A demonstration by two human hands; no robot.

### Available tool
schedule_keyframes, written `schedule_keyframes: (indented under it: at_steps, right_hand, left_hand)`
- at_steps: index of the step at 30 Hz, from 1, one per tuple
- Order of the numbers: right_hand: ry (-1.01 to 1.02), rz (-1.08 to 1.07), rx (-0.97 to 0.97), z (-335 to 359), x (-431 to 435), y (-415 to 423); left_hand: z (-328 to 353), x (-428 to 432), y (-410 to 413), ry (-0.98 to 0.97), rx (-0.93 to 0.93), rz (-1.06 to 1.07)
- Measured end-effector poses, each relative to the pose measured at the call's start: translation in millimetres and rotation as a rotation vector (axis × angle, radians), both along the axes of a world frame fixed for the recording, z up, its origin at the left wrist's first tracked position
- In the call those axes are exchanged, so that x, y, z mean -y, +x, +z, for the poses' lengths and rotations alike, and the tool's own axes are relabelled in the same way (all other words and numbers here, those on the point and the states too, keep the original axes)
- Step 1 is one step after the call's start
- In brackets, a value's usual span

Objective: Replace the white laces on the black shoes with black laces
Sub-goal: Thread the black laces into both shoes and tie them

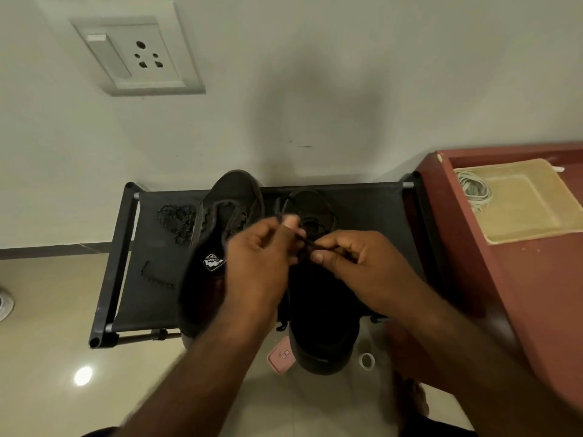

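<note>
Two black shoes stand on a black fabric rack [362,209]. The left shoe [217,222] has no lace in its eyelets and shows a white logo on its tongue. The right shoe [318,310] carries a black lace [304,239]. My left hand [262,257] and my right hand [353,257] meet above the right shoe, each pinching a strand of that black lace. A loose black lace [176,220] lies bunched on the rack left of the shoes. The white laces [473,187] sit coiled in a beige tray.
The beige tray [520,228] rests on a red-brown cabinet [536,294] at the right. A pink object [280,357] and a small white ring [366,361] lie on the tiled floor under the rack. A wall socket [138,58] is on the wall behind.
</note>
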State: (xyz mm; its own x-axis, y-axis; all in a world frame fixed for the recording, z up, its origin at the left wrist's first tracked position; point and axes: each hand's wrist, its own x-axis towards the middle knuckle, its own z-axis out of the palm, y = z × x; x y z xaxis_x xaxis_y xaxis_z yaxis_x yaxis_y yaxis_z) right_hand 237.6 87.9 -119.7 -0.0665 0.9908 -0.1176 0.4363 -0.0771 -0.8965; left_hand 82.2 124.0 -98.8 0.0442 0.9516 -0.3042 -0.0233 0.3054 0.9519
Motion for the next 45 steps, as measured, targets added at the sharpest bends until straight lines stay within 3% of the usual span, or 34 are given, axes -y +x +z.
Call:
schedule_keyframes:
  at_steps: [2,4,9,11,14,19,21,25,28,30,32,34,37,39,45]
  right_hand:
    - [0.006,-0.045,0.002,0.1,-0.9,1.3]
    - [0.042,-0.101,0.000,0.7,-2.0,2.2]
    - [0.103,-0.044,0.013,0.6,-2.7,-9.9]
    - [0.110,-0.016,0.039,-2.3,-2.0,-12.7]
    - [0.104,-0.001,0.033,-2.1,-2.7,-9.8]
    - [0.083,-0.109,-0.047,-2.9,-7.5,-5.3]
    - [0.093,-0.135,-0.047,-2.0,-7.2,-7.0]
    - [0.122,0.008,0.018,2.4,-5.4,-15.2]
    - [0.089,0.034,0.078,1.2,-7.1,-9.1]
    - [0.008,0.017,0.042,2.1,-6.4,-2.1]
    - [-0.058,-0.056,-0.029,5.0,-5.8,2.5]
    - [-0.111,-0.219,-0.151,6.8,-7.4,2.5]
    - [-0.137,-0.492,-0.292,4.2,-12.5,0.4]
    - [-0.154,-0.605,-0.386,0.4,-15.7,0.0]
    - [-0.177,-0.664,-0.408,-0.9,-18.9,-6.9]
  left_hand:
    - [5.8,-16.1,-10.8,0.108,0.105,0.219]
    - [11.2,-25.5,-19.9,0.143,0.164,0.293]
    - [4.0,-5.5,-2.7,-0.072,0.056,-0.173]
    - [-1.1,3.8,2.5,-0.040,-0.042,-0.278]
    - [-1.3,2.5,1.2,0.069,-0.057,-0.124]
    - [10.7,-20.0,-17.4,0.072,0.148,0.258]
    - [10.1,-19.6,-18.1,0.023,0.157,0.187]
    - [-0.7,-0.9,-3.9,-0.021,-0.025,-0.216]
    - [-4.4,-2.3,-3.2,0.080,-0.036,-0.083]
    - [-4.4,-10.3,-9.2,0.093,-0.008,0.082]
    - [-5.2,-12.3,-11.4,0.096,-0.025,0.082]
    - [-9.9,-8.3,-8.9,0.141,-0.158,-0.031]
    - [-19.6,2.7,-6.1,0.249,-0.568,-0.238]
    - [-25.0,11.9,-5.1,0.266,-0.718,-0.376]
    - [-31.1,21.2,-4.0,0.232,-0.747,-0.450]
